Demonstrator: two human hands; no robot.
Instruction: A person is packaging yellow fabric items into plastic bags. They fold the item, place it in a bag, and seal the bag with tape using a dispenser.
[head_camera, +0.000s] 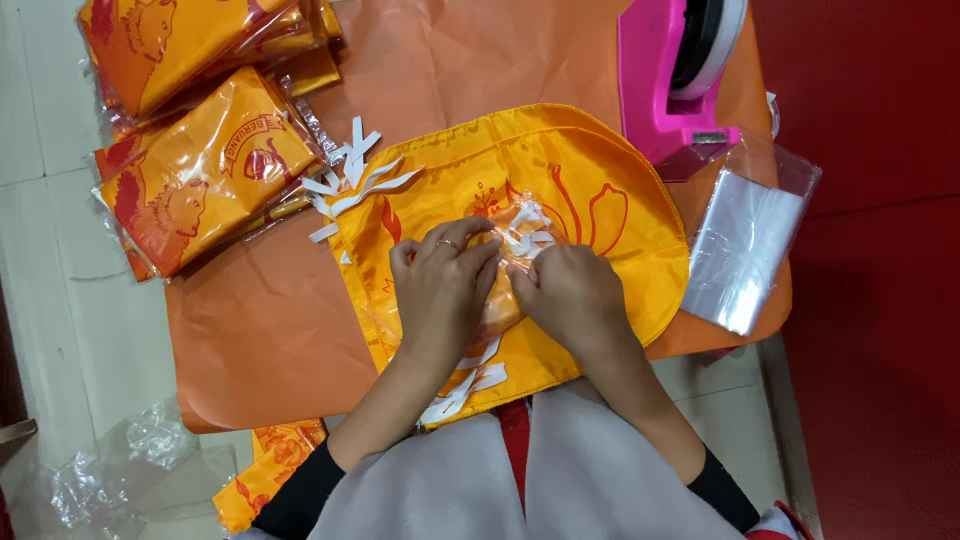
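My left hand (440, 285) and my right hand (568, 290) press together on a small clear plastic packet (520, 235) with orange cloth and white strips inside. The packet rests on a large yellow-orange cloth with red print (600, 170) that is spread over an orange sheet (270, 330). Both hands pinch the packet with bent fingers; a ring shows on my left hand. White ribbon ties (352, 175) lie at the cloth's left top corner, and more white ties (465, 385) trail out below my wrists.
Packed orange cloths in clear bags (200, 170) are stacked at the top left. A pink tape dispenser (665, 80) stands at the top right, beside a pile of empty clear bags (745, 240). Crumpled plastic (110, 465) and another orange packet (275, 470) lie on the tiled floor at lower left.
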